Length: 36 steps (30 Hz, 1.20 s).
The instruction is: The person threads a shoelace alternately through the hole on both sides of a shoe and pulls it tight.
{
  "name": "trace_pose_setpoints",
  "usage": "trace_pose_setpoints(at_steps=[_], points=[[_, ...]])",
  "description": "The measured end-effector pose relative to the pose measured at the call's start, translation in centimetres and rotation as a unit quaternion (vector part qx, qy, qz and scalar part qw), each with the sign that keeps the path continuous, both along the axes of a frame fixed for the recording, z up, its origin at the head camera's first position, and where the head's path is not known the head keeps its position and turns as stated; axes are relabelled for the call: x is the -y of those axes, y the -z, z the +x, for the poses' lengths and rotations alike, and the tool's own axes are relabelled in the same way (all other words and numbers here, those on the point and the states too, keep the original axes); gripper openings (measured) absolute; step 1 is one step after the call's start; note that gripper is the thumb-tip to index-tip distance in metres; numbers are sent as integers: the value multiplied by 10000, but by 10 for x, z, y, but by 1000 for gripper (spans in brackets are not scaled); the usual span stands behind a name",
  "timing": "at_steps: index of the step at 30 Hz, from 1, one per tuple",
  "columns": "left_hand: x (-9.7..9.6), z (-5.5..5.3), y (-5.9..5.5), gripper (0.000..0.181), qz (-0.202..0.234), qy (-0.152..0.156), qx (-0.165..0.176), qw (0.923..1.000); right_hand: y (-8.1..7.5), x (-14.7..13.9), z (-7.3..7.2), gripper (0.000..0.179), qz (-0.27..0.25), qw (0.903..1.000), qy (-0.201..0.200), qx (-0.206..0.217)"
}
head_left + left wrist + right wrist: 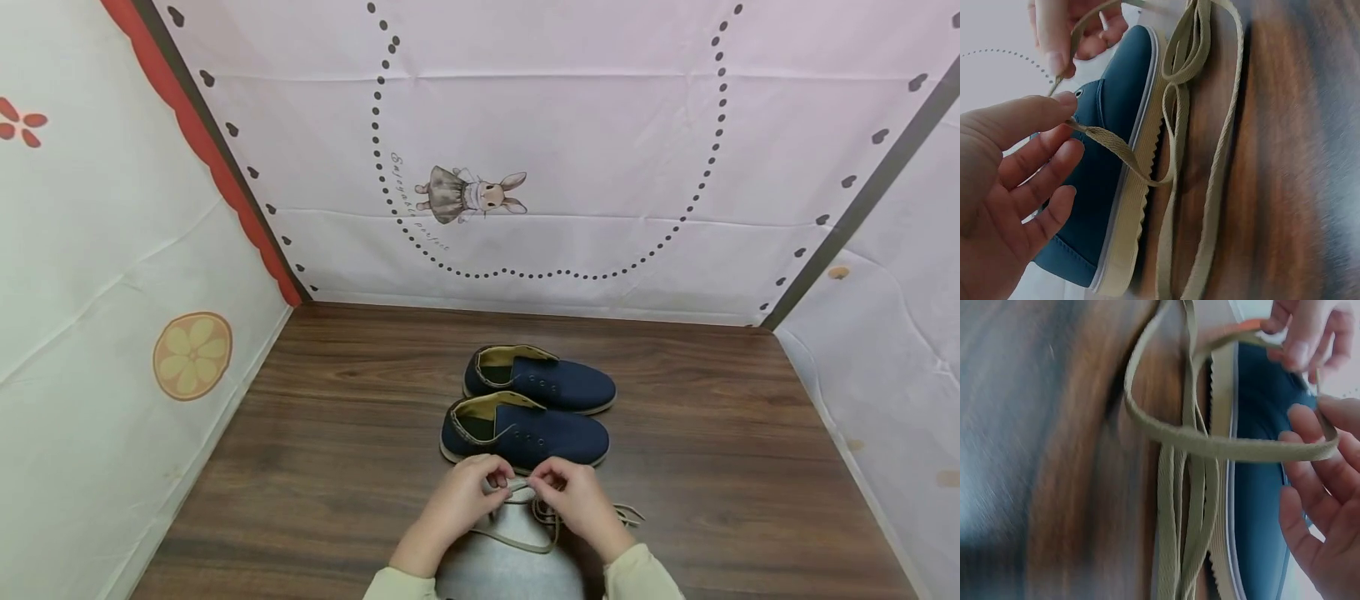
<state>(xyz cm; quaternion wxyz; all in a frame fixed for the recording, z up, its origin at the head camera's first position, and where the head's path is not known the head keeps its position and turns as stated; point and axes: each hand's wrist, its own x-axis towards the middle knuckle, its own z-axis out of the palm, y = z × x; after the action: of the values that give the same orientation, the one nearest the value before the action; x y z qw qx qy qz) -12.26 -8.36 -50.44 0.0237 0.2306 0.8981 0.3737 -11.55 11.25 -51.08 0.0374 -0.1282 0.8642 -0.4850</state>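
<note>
My left hand (467, 502) and right hand (576, 502) meet close in front of the nearer of two navy blue canvas shoes. Between thumb and forefinger, the left hand pinches a flat tan shoelace (1113, 144) near its narrow end. The right hand (1322, 481) pinches another stretch of lace, which curves away from its fingertips in a wide loop. More lace hangs below in long, bundled loops. The nearer shoe (558, 435) lies sideways with its toe to the right, showing bare eyelets, a yellowish lining and a cream sole. Behind it sits the matching farther shoe (581, 383).
Both shoes rest on a dark brown wood-grain surface (360, 433). White printed cloth stands as walls at the back (570, 167), left (90, 333) and right. A pale grey patch (510, 575) shows beneath the hands at the front edge of the head view.
</note>
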Motion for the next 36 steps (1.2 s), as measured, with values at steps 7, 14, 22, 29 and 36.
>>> trace_pose_setpoints(at_steps=[7,14,22,29,36], points=[[3,-13,-4,12,-77,-81,91,9999,3,-10,-10,11,61,9951,973,-143],[6,-15,-2,9,-358,-172,-68,9992,4,-13,-15,11,325,9886,1469,-25],[-7,-25,-22,7,-558,-618,-951,9920,3,-12,-17,13,438,9839,1729,-142],[-31,-43,-21,36,-1205,-539,-598,9894,2,-7,-19,13,622,9823,1765,21],[-37,-42,-7,31,-1146,-578,-126,9916,3,-5,-19,14,605,9821,1785,8]])
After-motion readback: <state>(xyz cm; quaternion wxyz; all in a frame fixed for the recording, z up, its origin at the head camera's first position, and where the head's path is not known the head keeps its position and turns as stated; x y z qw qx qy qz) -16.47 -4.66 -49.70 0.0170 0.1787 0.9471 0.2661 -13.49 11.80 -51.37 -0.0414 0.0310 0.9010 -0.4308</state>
